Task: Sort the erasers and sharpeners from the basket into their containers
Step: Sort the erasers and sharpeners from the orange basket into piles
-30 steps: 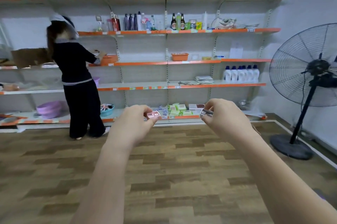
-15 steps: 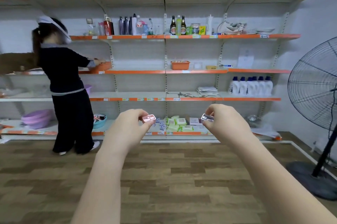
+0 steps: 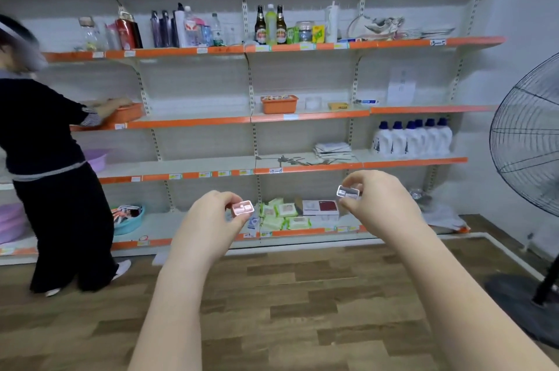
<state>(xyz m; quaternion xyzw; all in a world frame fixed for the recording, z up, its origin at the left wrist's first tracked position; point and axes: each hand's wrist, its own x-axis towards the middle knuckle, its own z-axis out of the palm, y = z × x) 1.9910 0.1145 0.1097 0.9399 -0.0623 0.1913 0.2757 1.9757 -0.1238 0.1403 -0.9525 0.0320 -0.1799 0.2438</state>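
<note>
My left hand is held out at chest height and pinches a small pink sharpener between thumb and fingers. My right hand is level with it and pinches a small grey sharpener the same way. Straight ahead, on the middle shelf, stands an orange basket with small items in it. To its right on the same shelf are a small clear container and a flat yellow container.
A person in dark clothes stands at the left with hands in another orange basket. A large standing fan fills the right edge. Shelves hold bottles, detergent, wipes and basins. Wooden floor lies between me and the shelves.
The shelves have come nearer and larger. Both hands still hold their sharpeners at the same height. The fan has slid toward the right edge.
</note>
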